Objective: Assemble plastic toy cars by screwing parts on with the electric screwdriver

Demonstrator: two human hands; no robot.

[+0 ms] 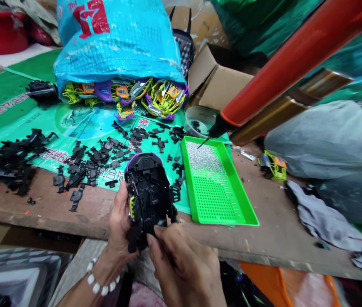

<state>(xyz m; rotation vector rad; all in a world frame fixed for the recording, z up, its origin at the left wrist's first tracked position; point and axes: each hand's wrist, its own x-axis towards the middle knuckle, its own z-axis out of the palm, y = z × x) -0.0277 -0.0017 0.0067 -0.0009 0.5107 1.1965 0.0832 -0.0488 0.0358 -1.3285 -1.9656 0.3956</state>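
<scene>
A black toy car chassis with a purple end and a bit of yellow-green on its side is held over the table's front edge. My left hand is closed around its left side, a white bead bracelet on the wrist. My right hand pinches at the near end of the chassis with thumb and fingers; any small part between them is hidden. Beyond the chassis, several loose black plastic parts lie on the green sheet. To the right stands a green perforated tray with many small silvery screws at its far end.
A red electric screwdriver hangs diagonally over the tray, its tip above the screws. A blue bag spills yellow-green and purple car bodies at the back. One toy car sits at the right. A cardboard box stands behind.
</scene>
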